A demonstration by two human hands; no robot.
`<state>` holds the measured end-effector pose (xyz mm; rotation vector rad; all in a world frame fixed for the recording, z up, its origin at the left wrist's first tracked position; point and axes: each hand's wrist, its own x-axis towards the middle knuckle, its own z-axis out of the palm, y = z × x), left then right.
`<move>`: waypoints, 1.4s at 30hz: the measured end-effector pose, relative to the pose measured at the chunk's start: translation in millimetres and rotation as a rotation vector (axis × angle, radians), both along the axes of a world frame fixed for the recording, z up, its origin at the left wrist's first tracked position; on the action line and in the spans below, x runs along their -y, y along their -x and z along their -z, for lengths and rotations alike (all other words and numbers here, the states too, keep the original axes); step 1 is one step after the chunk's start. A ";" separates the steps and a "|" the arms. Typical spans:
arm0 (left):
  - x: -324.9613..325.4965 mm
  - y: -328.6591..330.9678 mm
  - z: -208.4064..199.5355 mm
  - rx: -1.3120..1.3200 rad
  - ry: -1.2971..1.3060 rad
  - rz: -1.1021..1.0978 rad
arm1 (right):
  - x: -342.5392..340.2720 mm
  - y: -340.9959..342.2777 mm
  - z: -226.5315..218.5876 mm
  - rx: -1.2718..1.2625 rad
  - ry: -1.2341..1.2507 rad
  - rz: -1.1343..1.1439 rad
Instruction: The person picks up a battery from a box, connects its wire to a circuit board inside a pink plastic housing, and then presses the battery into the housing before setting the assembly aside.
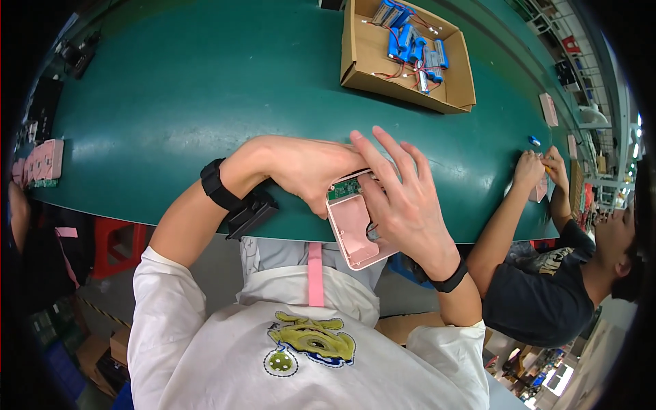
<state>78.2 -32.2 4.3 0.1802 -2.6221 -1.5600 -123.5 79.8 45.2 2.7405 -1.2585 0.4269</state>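
A shallow pink plastic housing [354,229] is held tilted over the table's near edge, its hollow side facing up. Inside its far end sits a green circuit board [344,189]; a bit of dark wire shows near my right hand. My left hand [309,167] is closed around the housing's far left corner, wrist sharply bent, fingertips hidden behind it. Over the right half spreads my right hand [408,208], several fingers stretched apart beyond the far rim. One of its digits reaches down into the housing beside the board; what it touches there is hidden.
A cardboard box [352,51] of blue wired battery packs [410,44] stands at the back of the green table [205,89]. At right a co-worker [540,294] handles a pink part. Pink housings [44,162] stand far left. A red stool [116,246] is below.
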 end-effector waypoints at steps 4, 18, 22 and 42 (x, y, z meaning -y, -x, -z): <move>0.0 0.9 -11.3 0.101 0.059 -0.009 | -0.3 0.4 0.2 -0.045 0.007 0.014; 1.3 -4.1 -16.2 0.128 0.073 -0.009 | 2.4 -3.6 -6.3 -0.064 -0.024 -0.022; 5.0 -4.0 -3.4 0.103 0.030 -0.001 | 1.9 -4.5 -1.4 -0.052 -0.023 0.004; 6.5 -4.5 -4.0 0.072 -0.004 0.005 | 1.3 6.7 1.3 0.001 0.016 -0.052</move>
